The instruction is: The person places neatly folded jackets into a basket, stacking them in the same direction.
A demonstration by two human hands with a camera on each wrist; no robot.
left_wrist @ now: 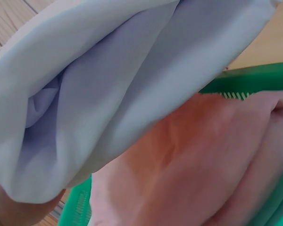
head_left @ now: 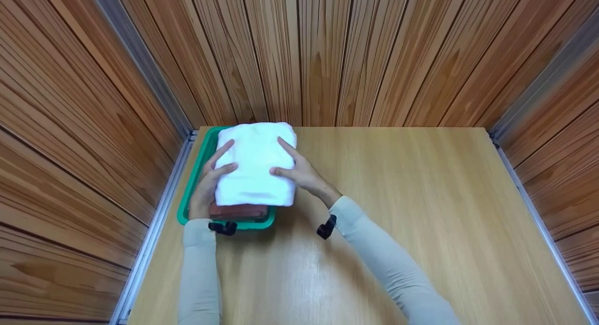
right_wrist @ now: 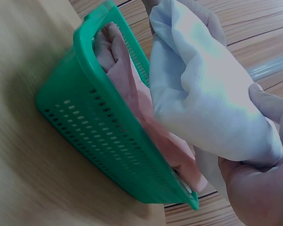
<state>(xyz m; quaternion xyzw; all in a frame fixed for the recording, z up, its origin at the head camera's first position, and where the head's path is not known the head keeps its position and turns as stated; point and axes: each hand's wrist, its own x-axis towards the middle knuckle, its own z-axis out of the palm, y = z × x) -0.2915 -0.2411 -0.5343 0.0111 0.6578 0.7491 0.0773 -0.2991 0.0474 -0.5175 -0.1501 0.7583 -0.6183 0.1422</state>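
Sleeves (head_left: pixel 199 273) of pale grey cloth come up from the bottom edge of the head view, one on each forearm, each with a small black strap at the wrist. Past them sits the folded white towel (head_left: pixel 255 163), held between both hands above a green basket (head_left: pixel 196 175). The towel lies at about 10 o'clock from the middle of the table (head_left: pixel 398 212), near the far left corner.

The left hand (head_left: pixel 210 184) grips the towel's left side: the thumb and a finger lie spread on top, the other fingers go under the fold and cannot be seen. The right hand (head_left: pixel 299 170) grips the right side, thumb and forefinger pressed on the top face, the rest curled round the edge. In the right wrist view the thumb (right_wrist: pixel 269 101) presses on the towel's near end and the palm cups it from below.

Under the towel, inside the basket, lies a pinkish-red cloth (head_left: pixel 238 211), folded, showing at the towel's 6 o'clock edge. The right wrist view shows this cloth (right_wrist: pixel 127 80) filling the basket up to its rim, with the towel (right_wrist: pixel 203 89) above it; whether the two touch cannot be told. The left wrist view is filled by the towel (left_wrist: pixel 108 84) at 11 o'clock and the pink cloth (left_wrist: pixel 193 165) at 5 o'clock, with a strip of the basket rim (left_wrist: pixel 254 80) between.

Wooden panel walls (head_left: pixel 318 48) stand round the table on three sides.
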